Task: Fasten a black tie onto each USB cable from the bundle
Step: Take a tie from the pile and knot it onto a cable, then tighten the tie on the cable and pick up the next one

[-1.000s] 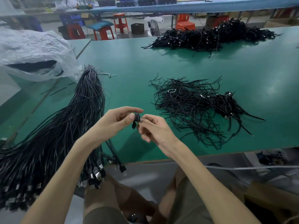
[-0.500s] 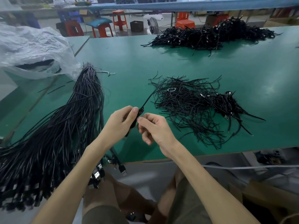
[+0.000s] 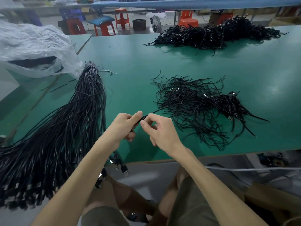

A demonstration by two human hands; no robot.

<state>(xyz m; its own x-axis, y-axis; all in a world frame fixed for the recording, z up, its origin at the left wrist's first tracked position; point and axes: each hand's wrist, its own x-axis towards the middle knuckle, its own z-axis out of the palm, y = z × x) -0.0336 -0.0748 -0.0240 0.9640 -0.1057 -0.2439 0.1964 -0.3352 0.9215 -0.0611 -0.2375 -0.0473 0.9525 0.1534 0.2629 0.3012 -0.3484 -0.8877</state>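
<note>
— What are the 2 grips doing, from where you stand?

— Both are raised just over the near edge of the green desk (image 3: 130,62), fingertips meeting. The left grip (image 3: 123,126) has its fingers curled in, thumb and forefinger pinching a short, thick black piece. It looks like a folded USB cable (image 3: 142,118), but most of it is hidden in the fingers.

— And the right?

— The right grip (image 3: 162,132) pinches the same spot from the other side with thumb and forefinger, the other fingers loosely bent. A thin black tie (image 3: 154,111) runs out from between the fingertips, up and to the right toward the loose heap of ties (image 3: 192,103) lying mid-desk.

— Where is the bundle?

— On the left, a long thick bundle (image 3: 65,128) lies slantwise across the desk, its plug ends hanging over the near edge by the left forearm. At its far tip sits a crumpled clear plastic bag (image 3: 32,46).

— Anything further back?

— A dark heap of cables (image 3: 211,36) sits at the far side of the desk, well apart from the ties. Beyond it there are red stools (image 3: 121,17) and a small fan (image 3: 155,24) on the floor.
</note>
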